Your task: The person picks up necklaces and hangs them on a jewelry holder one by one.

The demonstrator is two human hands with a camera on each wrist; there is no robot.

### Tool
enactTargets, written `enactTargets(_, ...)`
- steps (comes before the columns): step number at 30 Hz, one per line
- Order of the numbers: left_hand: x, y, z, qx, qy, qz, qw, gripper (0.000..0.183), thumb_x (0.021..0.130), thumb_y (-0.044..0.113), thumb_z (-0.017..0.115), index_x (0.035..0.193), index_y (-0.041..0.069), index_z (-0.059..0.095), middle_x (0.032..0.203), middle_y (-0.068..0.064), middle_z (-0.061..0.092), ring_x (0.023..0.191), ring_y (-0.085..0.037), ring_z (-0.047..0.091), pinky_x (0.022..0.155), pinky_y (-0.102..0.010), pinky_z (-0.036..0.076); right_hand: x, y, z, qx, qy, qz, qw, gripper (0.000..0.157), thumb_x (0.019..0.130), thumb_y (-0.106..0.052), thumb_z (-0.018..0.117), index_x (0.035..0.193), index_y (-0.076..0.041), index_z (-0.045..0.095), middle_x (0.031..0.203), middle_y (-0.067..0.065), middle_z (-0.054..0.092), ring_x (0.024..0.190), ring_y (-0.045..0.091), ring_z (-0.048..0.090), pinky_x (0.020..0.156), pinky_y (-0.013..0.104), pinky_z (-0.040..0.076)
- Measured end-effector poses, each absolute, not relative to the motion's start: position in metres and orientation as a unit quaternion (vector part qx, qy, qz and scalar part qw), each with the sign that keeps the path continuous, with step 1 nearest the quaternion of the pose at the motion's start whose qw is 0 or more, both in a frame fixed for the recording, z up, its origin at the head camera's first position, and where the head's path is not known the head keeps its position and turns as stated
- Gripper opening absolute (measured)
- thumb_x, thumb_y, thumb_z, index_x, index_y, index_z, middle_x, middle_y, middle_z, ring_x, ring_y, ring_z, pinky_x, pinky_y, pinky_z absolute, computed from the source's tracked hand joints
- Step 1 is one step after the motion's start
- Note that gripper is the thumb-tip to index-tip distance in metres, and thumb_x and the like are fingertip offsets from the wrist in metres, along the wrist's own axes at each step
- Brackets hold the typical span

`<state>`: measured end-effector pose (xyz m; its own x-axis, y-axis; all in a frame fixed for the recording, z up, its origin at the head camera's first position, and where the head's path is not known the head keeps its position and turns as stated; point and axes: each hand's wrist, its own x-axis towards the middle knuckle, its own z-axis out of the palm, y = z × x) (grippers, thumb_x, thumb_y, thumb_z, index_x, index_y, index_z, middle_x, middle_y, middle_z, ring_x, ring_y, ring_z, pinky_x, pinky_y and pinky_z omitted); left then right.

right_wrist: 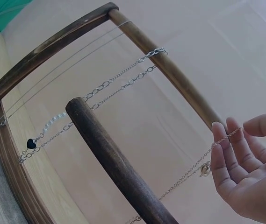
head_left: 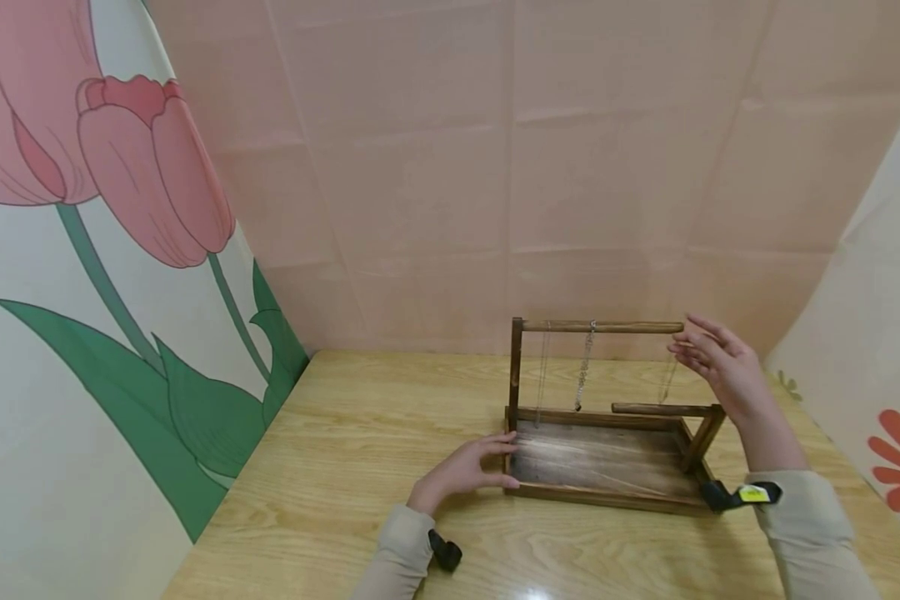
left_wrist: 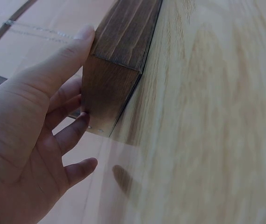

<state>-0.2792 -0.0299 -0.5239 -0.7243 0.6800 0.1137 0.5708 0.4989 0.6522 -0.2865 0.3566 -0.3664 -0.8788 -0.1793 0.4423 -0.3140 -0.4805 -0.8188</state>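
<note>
A dark wooden jewelry stand (head_left: 607, 497) has a shallow tray base, a long upper bar (head_left: 637, 327) and a shorter lower bar (head_left: 656, 409). My left hand (head_left: 461, 468) holds the tray's left end, thumb at the front corner and fingers along the side. Between thumb and fingertips, my right hand (right_wrist: 249, 163) pinches a thin chain necklace (right_wrist: 189, 173) at the upper bar's free end; its strands hang down behind the lower bar. Farther along the upper bar hang a chunky silver chain necklace (right_wrist: 105, 85) with a black heart and a fine thin necklace (right_wrist: 62, 70).
The stand is on a light wood-grain table (head_left: 330, 500), right of its middle. A creased pinkish backdrop (head_left: 420, 167) rises behind. Tulip-printed sheeting (head_left: 37, 400) borders the left side, and a flower-printed white sheet (head_left: 877, 333) the right.
</note>
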Motion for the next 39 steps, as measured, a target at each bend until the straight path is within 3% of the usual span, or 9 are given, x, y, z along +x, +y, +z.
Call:
enactTargets(19,-0.281,-0.03,-0.526,0.36,0.861,0.352,0.077,0.067,0.075,0.055,0.055,0.131,0.022,0.04,0.143,0.012,0.022,0.131,-0.012,0.02,0.103,-0.042,0.028,-0.291,0.35,-0.358,0.228,-0.562,0.794,0.048,0.04,0.092,0.001,0.037,0.132,-0.001,0.032,0.099,0.009,0.064,0.09,0.019,0.062,0.077,0.026,0.051)
enactTargets(39,-0.281,-0.029,-0.527,0.367,0.86,0.345,0.075,0.067,0.075,0.055,0.054,0.131,0.023,0.04,0.143,0.013,0.023,0.131,-0.011,0.021,0.103,-0.04,0.029,-0.29,0.343,-0.358,0.234,-0.582,0.777,0.042,0.038,0.092,0.0,0.036,0.131,-0.002,0.033,0.099,0.008,0.063,0.089,0.018,0.062,0.077,0.025,0.051)
